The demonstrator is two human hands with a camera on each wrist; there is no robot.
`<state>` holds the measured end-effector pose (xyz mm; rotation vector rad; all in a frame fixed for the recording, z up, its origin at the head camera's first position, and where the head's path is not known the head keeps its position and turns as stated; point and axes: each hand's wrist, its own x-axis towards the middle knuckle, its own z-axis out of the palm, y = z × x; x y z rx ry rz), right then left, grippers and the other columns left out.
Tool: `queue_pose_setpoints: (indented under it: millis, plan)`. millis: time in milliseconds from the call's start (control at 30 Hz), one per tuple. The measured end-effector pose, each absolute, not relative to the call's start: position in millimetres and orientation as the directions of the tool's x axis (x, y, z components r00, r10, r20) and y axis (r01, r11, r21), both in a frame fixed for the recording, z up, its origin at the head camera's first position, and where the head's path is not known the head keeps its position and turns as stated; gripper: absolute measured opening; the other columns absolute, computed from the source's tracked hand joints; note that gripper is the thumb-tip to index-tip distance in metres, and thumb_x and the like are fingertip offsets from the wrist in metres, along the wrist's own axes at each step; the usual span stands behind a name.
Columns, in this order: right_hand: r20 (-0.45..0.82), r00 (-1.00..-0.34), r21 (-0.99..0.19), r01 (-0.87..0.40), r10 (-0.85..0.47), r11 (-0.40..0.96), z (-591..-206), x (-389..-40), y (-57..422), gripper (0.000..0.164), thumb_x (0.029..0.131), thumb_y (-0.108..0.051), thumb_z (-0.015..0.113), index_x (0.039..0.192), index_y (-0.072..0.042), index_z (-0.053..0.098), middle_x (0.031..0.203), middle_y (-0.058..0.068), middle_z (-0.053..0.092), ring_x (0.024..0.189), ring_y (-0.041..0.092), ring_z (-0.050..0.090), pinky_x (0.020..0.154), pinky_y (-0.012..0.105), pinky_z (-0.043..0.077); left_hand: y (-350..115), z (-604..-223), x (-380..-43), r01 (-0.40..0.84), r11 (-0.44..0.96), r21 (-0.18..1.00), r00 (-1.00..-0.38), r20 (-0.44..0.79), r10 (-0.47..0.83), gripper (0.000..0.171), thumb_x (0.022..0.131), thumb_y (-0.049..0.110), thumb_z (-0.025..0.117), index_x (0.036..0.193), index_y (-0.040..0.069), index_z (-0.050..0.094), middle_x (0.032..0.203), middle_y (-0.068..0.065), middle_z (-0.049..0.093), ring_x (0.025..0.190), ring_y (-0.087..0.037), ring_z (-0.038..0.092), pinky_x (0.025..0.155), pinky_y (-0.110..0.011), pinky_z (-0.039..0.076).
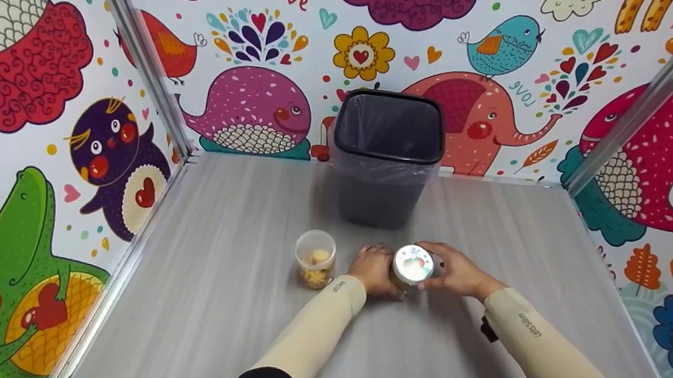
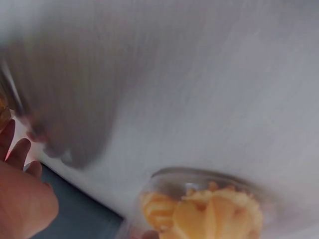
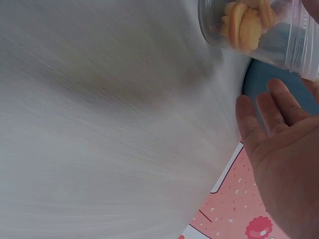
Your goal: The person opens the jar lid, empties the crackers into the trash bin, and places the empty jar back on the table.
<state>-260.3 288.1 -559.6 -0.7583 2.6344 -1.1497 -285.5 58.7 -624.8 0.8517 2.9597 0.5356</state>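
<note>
A clear plastic jar of cookies (image 3: 244, 25) stands between the two hands, and its shiny printed lid (image 1: 413, 263) faces up in the head view. My left hand (image 1: 375, 271) holds the jar's body from the left, thumb toward the near side. From the right, my right hand (image 1: 454, 271) pinches around the lid with thumb and forefinger, while its other fingers (image 3: 271, 112) extend free below. Left of my left hand is a second clear jar (image 1: 316, 241), without a lid, with yellow cookies (image 2: 214, 214) inside. Only the edge of the held jar shows in the left wrist view.
A dark bin (image 1: 378, 196) with a clear liner stands at the back of the grey table (image 1: 236, 217), close beyond both hands. Brightly printed walls (image 1: 258, 109) rise behind and at both sides, with metal posts (image 1: 141, 56) at the corners.
</note>
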Motion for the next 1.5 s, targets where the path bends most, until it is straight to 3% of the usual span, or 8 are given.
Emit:
queue_pose_setpoints:
  millis: [300,767,1500]
  plan:
    - [0.048,-0.858,-0.709,-0.39,-0.511,0.587,-560.4,-260.3,288.8,0.087,0.07,-0.024,0.092,0.145,-0.01,0.05,0.141,0.013,0.052,0.131,0.035,0.046,0.099,0.056,0.042,58.6,-616.5,-282.8,0.504,0.799,0.327,-0.855,0.058,0.516,0.087,0.053,0.062,0.091,0.125,0.02,0.068,0.125,0.007,0.065,0.129,-0.017,0.051,0.114,-0.035,0.027]
    - [0.09,-0.839,-0.7,-0.436,-0.536,0.565,-562.2,-261.2,288.8,0.088,0.069,-0.023,0.093,0.144,-0.002,0.05,0.14,0.018,0.053,0.13,0.039,0.046,0.1,0.058,0.041,58.4,-619.3,-283.6,0.502,0.801,0.326,-0.855,0.051,0.516,0.088,0.053,0.061,0.091,0.126,0.018,0.068,0.129,0.006,0.064,0.131,-0.019,0.049,0.114,-0.036,0.026]
    - [0.087,-0.846,-0.704,-0.426,-0.526,0.569,-558.6,-260.5,289.7,0.086,0.07,-0.024,0.092,0.143,-0.005,0.051,0.138,0.015,0.055,0.128,0.037,0.048,0.1,0.058,0.041,57.8,-619.6,-285.1,0.52,0.785,0.336,-0.845,0.066,0.531,0.088,0.052,0.061,0.091,0.126,0.019,0.069,0.13,0.007,0.064,0.129,-0.017,0.05,0.114,-0.036,0.028]
